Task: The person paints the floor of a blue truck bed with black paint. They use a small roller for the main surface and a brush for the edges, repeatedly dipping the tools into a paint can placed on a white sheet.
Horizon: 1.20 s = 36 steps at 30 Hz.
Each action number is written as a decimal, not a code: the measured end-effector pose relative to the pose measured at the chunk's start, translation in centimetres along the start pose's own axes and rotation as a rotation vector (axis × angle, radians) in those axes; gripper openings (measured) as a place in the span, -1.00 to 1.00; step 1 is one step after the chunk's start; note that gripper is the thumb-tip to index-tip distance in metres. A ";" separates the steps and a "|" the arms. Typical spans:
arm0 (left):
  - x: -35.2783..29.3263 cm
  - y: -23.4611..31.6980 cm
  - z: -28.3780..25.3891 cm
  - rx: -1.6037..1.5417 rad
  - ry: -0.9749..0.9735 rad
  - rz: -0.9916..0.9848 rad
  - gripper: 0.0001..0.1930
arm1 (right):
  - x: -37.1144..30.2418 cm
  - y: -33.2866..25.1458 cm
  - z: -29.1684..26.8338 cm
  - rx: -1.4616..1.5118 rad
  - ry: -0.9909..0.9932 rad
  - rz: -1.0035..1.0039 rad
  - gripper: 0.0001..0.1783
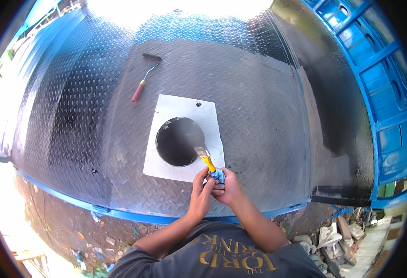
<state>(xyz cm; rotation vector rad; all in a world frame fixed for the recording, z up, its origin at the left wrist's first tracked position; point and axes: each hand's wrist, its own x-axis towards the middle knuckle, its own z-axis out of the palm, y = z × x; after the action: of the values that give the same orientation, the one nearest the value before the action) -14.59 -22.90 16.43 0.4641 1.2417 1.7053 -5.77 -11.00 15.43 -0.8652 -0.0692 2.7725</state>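
A paintbrush [207, 161] with a yellow handle points up and away from me, its bristles over the near right rim of a round can [159, 132] with a dark inside. My right hand [230, 189] is closed around the handle's lower end, where a crumpled blue rag [218, 175] shows between the fingers. From the other side, my left hand [201, 193] has its fingers closed in against the same end. How far the rag wraps the handle is hidden by my fingers. Under the can lies a white sheet [180, 104] with a small dark spot.
Farther left, a paint roller [139, 90] with a red handle lies on the diamond-plate metal deck [263, 111]. Wet-looking black paint covers the deck's left and right sides. A blue edge [134, 216] runs nearest me; a blue frame wall [379, 88] stands right. Rubble [335, 236] lies below.
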 end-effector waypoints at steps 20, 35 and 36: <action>0.1 -4.0 21.4 0.548 -0.638 -0.420 -0.77 | -17.9 -4.3 -10.0 0.313 0.066 -0.637 -0.63; 0.5 -11.0 44.8 0.950 -1.049 0.370 -0.66 | -40.7 -1.5 -31.1 -0.195 0.848 -0.804 -0.51; 1.2 -11.2 46.4 0.974 -1.107 0.537 -0.65 | -41.8 0.6 -34.5 -0.160 0.929 -0.824 -0.51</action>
<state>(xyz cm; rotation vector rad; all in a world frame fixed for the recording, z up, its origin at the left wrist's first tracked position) 24.47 3.08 25.45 2.1151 1.0002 0.7560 46.93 -22.35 10.16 -1.6105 -0.3778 1.4649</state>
